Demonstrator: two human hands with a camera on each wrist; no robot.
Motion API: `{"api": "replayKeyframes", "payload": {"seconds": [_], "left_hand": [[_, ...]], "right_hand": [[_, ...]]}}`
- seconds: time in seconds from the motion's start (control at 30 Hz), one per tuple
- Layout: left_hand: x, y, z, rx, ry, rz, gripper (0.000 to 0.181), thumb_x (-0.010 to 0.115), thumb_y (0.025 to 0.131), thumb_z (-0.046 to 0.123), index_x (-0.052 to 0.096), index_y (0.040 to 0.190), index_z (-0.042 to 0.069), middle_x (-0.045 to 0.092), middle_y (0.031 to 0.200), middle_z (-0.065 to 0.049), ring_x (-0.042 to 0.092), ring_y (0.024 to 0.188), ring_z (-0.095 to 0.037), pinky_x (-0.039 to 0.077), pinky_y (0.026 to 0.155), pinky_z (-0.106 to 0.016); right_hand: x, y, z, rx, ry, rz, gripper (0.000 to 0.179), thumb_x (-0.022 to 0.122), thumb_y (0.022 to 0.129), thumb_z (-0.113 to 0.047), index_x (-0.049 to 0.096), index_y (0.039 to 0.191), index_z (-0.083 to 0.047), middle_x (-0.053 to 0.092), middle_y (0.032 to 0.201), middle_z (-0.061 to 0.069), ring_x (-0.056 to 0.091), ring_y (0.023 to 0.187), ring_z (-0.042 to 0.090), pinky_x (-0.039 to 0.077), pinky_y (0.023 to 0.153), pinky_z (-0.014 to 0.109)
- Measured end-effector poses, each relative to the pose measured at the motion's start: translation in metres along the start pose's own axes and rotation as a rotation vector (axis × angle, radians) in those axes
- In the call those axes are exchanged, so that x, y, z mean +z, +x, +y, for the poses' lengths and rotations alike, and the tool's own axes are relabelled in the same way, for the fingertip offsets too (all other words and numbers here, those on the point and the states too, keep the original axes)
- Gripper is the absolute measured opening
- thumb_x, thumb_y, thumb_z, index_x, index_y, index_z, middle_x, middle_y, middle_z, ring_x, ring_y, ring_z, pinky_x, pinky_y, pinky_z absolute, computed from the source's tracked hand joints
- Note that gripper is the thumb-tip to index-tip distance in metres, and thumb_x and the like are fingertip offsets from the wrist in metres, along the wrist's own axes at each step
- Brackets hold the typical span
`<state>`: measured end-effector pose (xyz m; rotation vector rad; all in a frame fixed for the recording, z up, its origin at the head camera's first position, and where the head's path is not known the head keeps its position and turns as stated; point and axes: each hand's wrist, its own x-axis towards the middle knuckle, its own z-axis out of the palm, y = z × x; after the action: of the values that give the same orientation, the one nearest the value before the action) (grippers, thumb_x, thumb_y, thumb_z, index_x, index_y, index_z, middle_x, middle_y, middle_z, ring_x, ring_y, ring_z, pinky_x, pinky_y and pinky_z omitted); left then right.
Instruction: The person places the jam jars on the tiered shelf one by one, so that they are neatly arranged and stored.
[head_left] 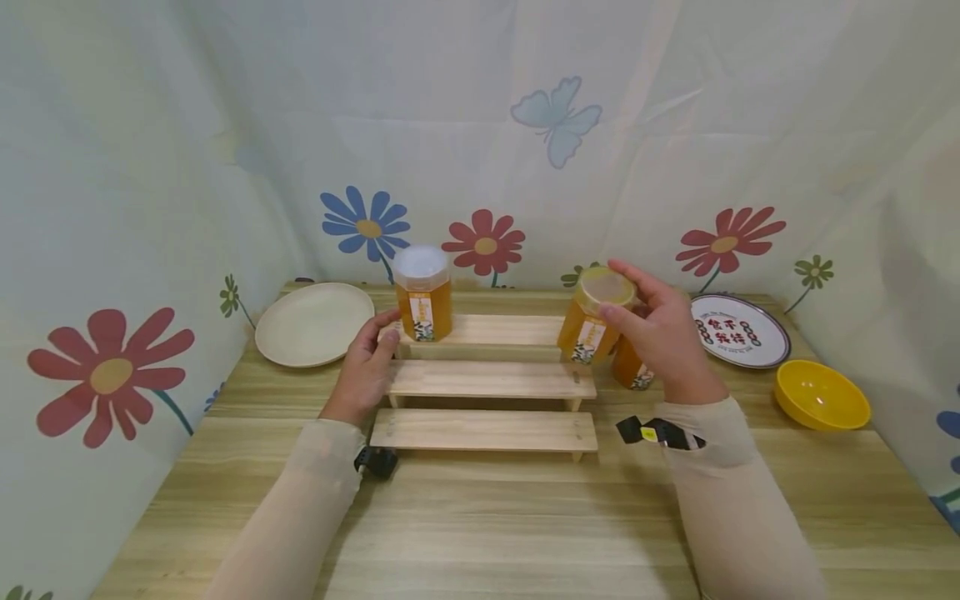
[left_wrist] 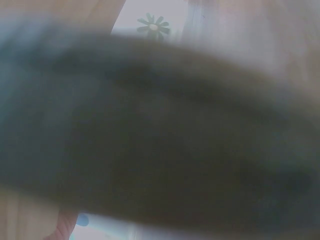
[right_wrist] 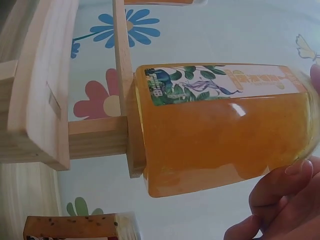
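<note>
My right hand (head_left: 660, 333) grips a honey jar (head_left: 585, 327) around its lid, and the jar leans slightly at the right end of the top step. In the right wrist view this amber jar (right_wrist: 225, 135) has its base right at the wooden board. My left hand (head_left: 363, 367) pinches the left end of the three-step wooden shelf (head_left: 491, 379), fingertips close beside a second honey jar (head_left: 427, 312). That jar stands upright on the top step with a whitish lid. Partly hidden behind my right hand, a third jar (head_left: 633, 367) stands on the table.
A cream plate (head_left: 315, 325) lies at the back left. On the right are a white plate with red lettering (head_left: 742, 332) and a yellow bowl (head_left: 821, 396). A flowered cloth (head_left: 465, 133) encloses the table (head_left: 480, 525). A dark blur blocks most of the left wrist view.
</note>
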<state>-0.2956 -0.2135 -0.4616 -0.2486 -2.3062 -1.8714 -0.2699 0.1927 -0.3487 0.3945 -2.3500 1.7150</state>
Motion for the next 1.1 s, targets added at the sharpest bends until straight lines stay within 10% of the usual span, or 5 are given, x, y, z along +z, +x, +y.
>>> {"api": "replayKeyframes", "payload": {"seconds": [1.1], "left_hand": [[-0.001,0.000,-0.001,0.010,-0.017,-0.010,0.047,0.043,0.116,0.028,0.043,0.159,0.011,0.044,0.158,-0.014,0.046,0.120,-0.022,0.039,0.094,-0.022]], "right_hand": [[0.006,0.036,0.003,0.014,0.069,-0.191,0.062,0.067,0.105,-0.024,0.044,0.162,-0.017,0.058,0.142,0.014,0.063,0.111,0.018,0.054,0.094,0.021]]}}
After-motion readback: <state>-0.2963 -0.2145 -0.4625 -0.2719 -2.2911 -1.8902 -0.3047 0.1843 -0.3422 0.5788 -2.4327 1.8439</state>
